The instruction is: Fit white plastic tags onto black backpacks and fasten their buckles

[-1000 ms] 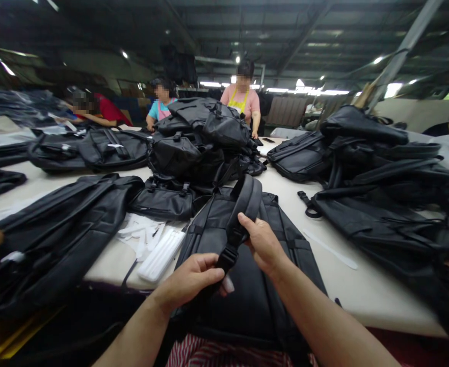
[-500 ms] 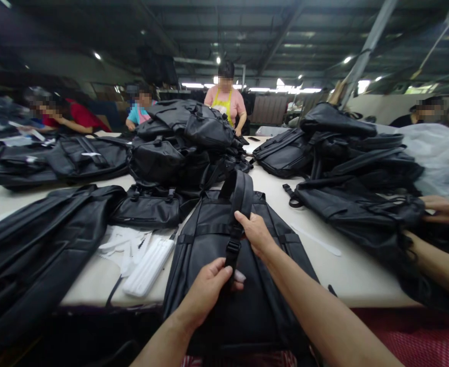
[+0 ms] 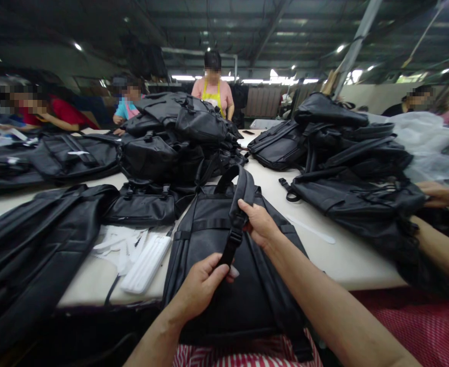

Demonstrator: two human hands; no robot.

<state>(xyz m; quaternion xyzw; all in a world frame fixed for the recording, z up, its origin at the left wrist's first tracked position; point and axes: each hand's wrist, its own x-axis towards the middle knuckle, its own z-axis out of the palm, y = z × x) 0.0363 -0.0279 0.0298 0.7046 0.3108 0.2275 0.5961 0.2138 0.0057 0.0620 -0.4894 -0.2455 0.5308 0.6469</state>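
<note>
A black backpack (image 3: 205, 244) lies before me, its near end hanging over the table edge. One of its shoulder straps (image 3: 243, 191) is lifted in an arch above it. Around the padded part of that strap, just above the buckle, my right hand (image 3: 260, 224) is closed. Lower down, my left hand (image 3: 205, 278) pinches the webbing (image 3: 227, 254) below the buckle (image 3: 235, 236). Something small and whitish (image 3: 234, 271) shows at my left fingertips; I cannot make out what it is.
Black bags are heaped at centre left (image 3: 178, 132) and right (image 3: 323, 137). A white power bank-like block (image 3: 146, 263) and paper strips (image 3: 121, 247) lie left of the backpack. A co-worker's arm (image 3: 438, 244) reaches in from the right. Several people stand or sit beyond.
My view has shifted slightly. Both hands keep their hold on the strap, which is now tilted more, with the webbing slanting toward my left hand.
</note>
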